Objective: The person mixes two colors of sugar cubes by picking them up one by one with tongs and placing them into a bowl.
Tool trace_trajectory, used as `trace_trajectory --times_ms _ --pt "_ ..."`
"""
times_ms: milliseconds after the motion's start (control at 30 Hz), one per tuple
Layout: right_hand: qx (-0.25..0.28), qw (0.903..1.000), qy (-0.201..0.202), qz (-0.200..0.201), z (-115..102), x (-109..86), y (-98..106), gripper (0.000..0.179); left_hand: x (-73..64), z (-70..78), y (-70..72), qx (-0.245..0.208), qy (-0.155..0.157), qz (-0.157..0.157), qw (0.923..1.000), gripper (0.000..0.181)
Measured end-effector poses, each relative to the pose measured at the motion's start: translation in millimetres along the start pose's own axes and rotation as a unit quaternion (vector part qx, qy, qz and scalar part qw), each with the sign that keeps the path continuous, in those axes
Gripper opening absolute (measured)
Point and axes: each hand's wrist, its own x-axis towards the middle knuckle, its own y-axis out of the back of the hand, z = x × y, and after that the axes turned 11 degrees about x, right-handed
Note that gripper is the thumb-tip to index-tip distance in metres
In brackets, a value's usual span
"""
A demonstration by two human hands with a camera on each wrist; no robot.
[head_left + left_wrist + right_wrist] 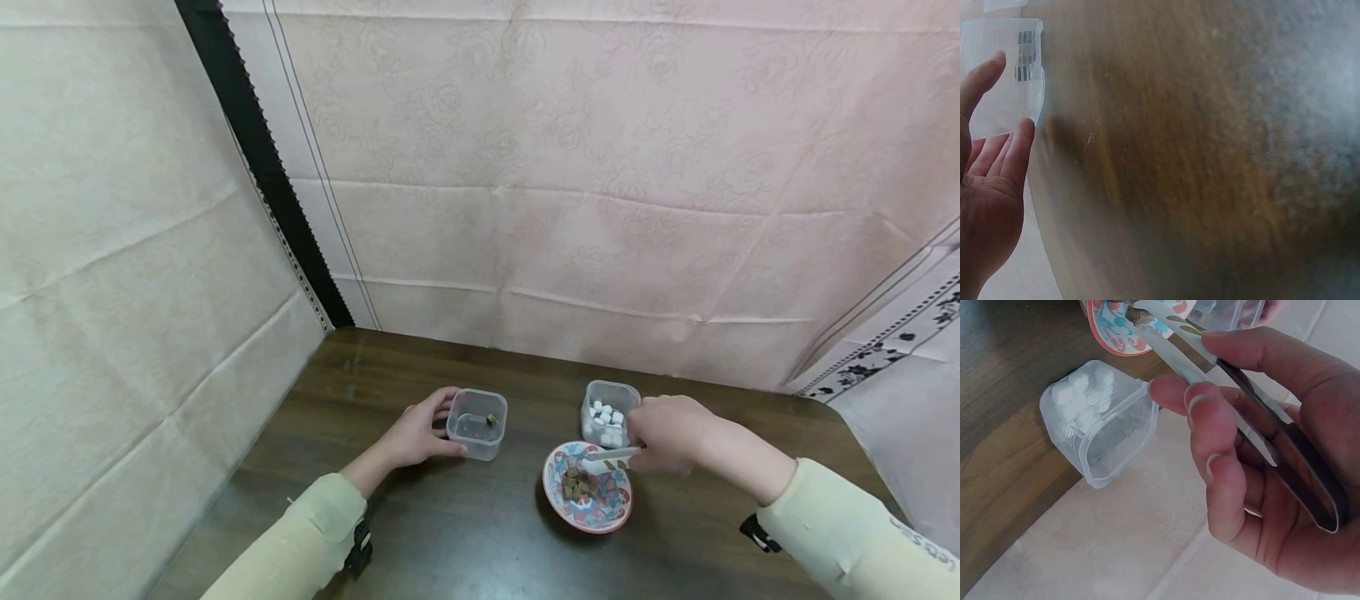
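Note:
My left hand [417, 432] holds a clear plastic container [477, 423], thumb on its near side and fingers at its far left. One small brown piece [491, 420] lies in that container. My right hand [670, 434] pinches a pair of tongs [1252, 406] between thumb and fingers. Their pale tips reach over a patterned bowl [557, 493] that holds several brown chunks [576, 484]. At the tips, in the right wrist view, shows a brown chunk [1139, 315]; whether they grip it I cannot tell. In the left wrist view, fingertips touch the container's [1004, 81] wall.
Just behind the bowl stands a second clear container [612, 392] with several white cubes [606, 414], close to my right hand. All of it is on a dark wooden table [450, 533]. Pale patterned cloth [570, 208] hangs along the table's back edge and left side.

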Motion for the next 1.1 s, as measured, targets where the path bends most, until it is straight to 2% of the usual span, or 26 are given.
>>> trace_trajectory --times_ms 133,300,533,700,867,1100 --pt "-0.007 1.0000 -0.005 0.001 0.2 0.6 1.6 0.042 0.5 -0.2 0.4 -0.002 -0.003 0.000 1.0000 0.087" --pt "-0.014 0.9996 0.005 0.022 -0.6 1.7 7.0 0.044 0.5 -0.9 0.8 -0.005 -0.001 0.000 1.0000 0.087" --pt "0.029 0.9985 0.018 0.042 -11.1 11.9 20.4 0.042 0.0 -1.3 0.6 -0.005 0.002 0.000 1.0000 0.086" --pt "0.044 0.9972 0.043 0.044 -23.3 27.9 30.4 0.044 -0.7 -1.7 0.1 -0.012 0.002 -0.001 0.9999 0.085" --pt "0.036 0.9956 0.078 0.038 -35.9 47.0 37.9 0.047 0.4 -2.3 -0.9 -0.012 -0.004 -0.001 0.9999 0.085" --pt "-0.012 0.9969 0.069 0.036 -54.0 78.6 40.6 0.050 0.9 -1.9 -0.7 -0.008 -0.005 0.000 1.0000 0.084"
